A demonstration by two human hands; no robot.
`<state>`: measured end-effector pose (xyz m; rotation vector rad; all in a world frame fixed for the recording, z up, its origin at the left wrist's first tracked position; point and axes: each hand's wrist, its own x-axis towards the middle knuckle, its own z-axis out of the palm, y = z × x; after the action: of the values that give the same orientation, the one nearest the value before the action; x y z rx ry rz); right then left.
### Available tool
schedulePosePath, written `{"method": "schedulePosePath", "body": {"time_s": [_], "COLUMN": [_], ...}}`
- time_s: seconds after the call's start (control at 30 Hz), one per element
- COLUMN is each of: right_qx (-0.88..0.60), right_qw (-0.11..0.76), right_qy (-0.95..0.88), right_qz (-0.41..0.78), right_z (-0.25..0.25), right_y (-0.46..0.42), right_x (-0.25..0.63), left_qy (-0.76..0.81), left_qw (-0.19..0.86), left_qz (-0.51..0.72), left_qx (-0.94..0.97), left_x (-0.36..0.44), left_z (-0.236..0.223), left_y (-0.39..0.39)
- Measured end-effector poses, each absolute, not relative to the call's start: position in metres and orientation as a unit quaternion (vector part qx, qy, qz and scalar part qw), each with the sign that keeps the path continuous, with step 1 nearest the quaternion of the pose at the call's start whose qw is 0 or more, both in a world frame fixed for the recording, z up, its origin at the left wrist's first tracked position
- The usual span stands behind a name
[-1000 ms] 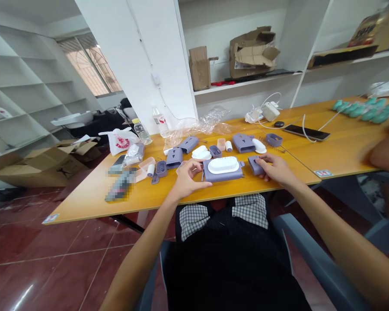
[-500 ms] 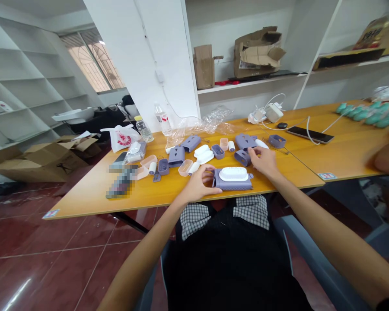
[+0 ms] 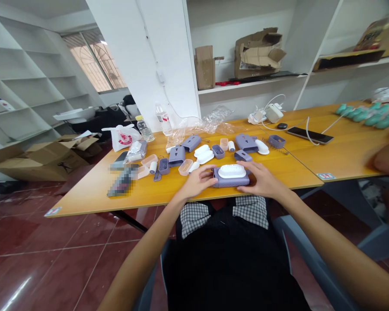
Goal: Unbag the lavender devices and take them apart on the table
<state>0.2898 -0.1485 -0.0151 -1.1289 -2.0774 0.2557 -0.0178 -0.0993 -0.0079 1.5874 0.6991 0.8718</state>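
Note:
A purple plastic case [image 3: 230, 183] lies near the table's front edge with a white bristled brush head [image 3: 232, 171] on its top. My left hand [image 3: 198, 183] grips the case's left end between thumb and fingers. At the right end, my right hand [image 3: 262, 180] holds it the same way, its fingertips over the top rear corner. Just behind stands a small purple cap [image 3: 243, 156], with a larger purple case [image 3: 246, 143] and a white oval part [image 3: 262, 147] beyond. Two white oval pieces [image 3: 205, 156] lie to the left, close to a purple cup [image 3: 218, 151].
Farther left are clear pink containers [image 3: 186, 167], white rollers [image 3: 153, 167] and more purple cases [image 3: 176, 156]. Bottles [image 3: 164, 120] and crumpled plastic film [image 3: 217, 119] line the back. A phone [image 3: 310, 134] with a cable and several green objects [image 3: 376, 114] occupy the right.
My right hand has left the small purple cap and come forward onto the right end of the case. The case has shifted slightly left; my left hand stays on its left end.

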Motion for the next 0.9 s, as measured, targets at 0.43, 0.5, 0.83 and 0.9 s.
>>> {"method": "schedulePosePath", "body": {"time_s": [0.43, 0.5, 0.83, 0.9], "right_qx": [-0.44, -0.437, -0.477, -0.491], "right_qw": [0.39, 0.39, 0.375, 0.374], "right_qy": [-0.8, -0.804, -0.788, -0.778], "right_qz": [0.118, 0.101, 0.107, 0.115], "right_z": [-0.02, -0.02, -0.022, -0.022], "right_y": [-0.146, -0.145, -0.14, -0.139], "right_x": [0.294, 0.296, 0.315, 0.32], "left_qy": [0.34, 0.378, 0.474, 0.489], "left_qw": [0.465, 0.394, 0.096, 0.091], "left_qz": [0.427, 0.44, 0.392, 0.353], "left_qx": [0.697, 0.712, 0.782, 0.792], "left_x": [-0.012, -0.009, -0.007, -0.005], "left_z": [-0.017, -0.018, -0.005, -0.003], "left_y": [-0.096, -0.099, -0.11, -0.113]}}
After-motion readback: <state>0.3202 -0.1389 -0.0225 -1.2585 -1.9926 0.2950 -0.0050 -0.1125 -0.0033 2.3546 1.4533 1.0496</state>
